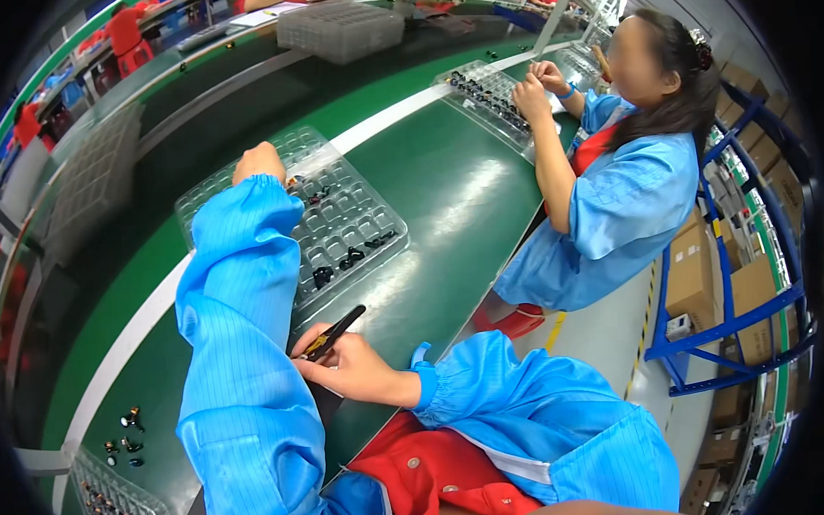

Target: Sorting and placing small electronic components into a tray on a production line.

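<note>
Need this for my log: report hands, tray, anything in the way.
Left hand over clear tray; grip hidden. Right hand holding black tool. Left sleeve hides part of tray.

Tweezers (pixel 335 333) in my grip: black, smooth, with a slight shine and gold-toned marking. Compartment tray (pixel 364 230) under my reach: clear moulded plastic, thin, glossy. Small parts (pixel 130 418) on my bench: dark and shiny, some with metallic-looking glints. Bench top (pixel 460 206): green, smooth, glossy, mirroring the lights in streaks. My smock (pixel 242 322): thin striped cloth, creased, satin sheen. My shirt (pixel 420 475): red cloth, matt. Cartons (pixel 690 280): brown cardboard, matt. Rack (pixel 750 323): blue-painted metal, by its look, smooth.
</note>
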Demonstrator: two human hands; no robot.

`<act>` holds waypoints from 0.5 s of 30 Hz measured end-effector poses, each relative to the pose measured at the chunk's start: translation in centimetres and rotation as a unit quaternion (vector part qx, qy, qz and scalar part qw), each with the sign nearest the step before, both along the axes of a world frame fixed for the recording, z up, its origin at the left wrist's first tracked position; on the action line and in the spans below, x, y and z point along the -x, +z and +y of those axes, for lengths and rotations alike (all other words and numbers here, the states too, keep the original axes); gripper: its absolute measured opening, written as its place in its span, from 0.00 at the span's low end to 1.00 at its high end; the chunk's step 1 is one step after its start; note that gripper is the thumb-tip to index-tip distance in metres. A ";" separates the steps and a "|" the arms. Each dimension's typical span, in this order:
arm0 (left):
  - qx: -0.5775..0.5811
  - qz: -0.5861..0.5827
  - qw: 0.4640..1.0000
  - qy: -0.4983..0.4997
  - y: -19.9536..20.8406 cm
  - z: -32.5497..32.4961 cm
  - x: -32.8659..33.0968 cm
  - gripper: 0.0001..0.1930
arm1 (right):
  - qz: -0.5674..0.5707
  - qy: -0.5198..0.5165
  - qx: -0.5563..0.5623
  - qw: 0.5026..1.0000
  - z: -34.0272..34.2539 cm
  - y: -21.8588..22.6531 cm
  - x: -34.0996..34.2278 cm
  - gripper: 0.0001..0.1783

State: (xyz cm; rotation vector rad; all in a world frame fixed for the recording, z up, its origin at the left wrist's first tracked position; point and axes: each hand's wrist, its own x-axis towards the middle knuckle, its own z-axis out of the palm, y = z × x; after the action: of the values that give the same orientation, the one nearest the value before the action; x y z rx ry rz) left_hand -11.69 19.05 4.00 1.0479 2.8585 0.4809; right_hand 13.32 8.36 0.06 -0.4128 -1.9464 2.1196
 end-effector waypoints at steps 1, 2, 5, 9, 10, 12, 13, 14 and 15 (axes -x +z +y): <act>-0.002 0.014 1.000 0.004 0.4 -0.4 -0.2 0.10 | 0.004 0.008 0.013 1.000 0.0 0.0 0.1 0.09; 0.003 0.006 1.000 -0.019 1.0 -0.9 -0.6 0.09 | 0.009 0.016 0.026 0.999 -0.1 0.0 0.2 0.09; -0.011 0.024 0.998 -0.049 0.7 -1.0 -1.0 0.10 | 0.043 -0.020 0.024 0.999 -0.3 -0.8 0.7 0.09; -0.173 0.011 0.973 -0.150 1.5 -4.4 -0.4 0.16 | 0.033 -0.002 0.025 0.999 -0.4 0.2 0.6 0.09; -0.215 -0.071 0.960 -0.165 2.4 -5.5 -0.2 0.18 | 0.037 -0.001 0.026 0.999 -0.4 0.0 0.7 0.09; -0.367 -0.443 0.806 -0.141 6.0 -7.9 -2.4 0.16 | 0.004 0.001 -0.004 1.000 0.0 0.4 0.5 0.09; -0.420 -0.522 0.731 -0.129 7.4 -9.5 -3.9 0.16 | 0.022 -0.017 -0.014 1.000 -0.2 0.5 0.1 0.09; -0.474 -0.585 0.648 -0.115 8.2 -10.8 -4.8 0.17 | 0.043 -0.031 -0.023 0.998 -0.3 0.4 -0.1 0.09; -0.486 -0.627 0.570 -0.214 6.9 -11.9 -3.4 0.17 | 0.057 -0.050 -0.027 0.997 -0.6 0.5 -0.4 0.08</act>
State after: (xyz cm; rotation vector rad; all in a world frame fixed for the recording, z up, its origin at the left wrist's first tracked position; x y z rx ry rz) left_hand -8.25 7.12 10.89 0.7564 0.8872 1.8303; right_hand 13.69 7.74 0.57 -0.3621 -1.8738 1.9797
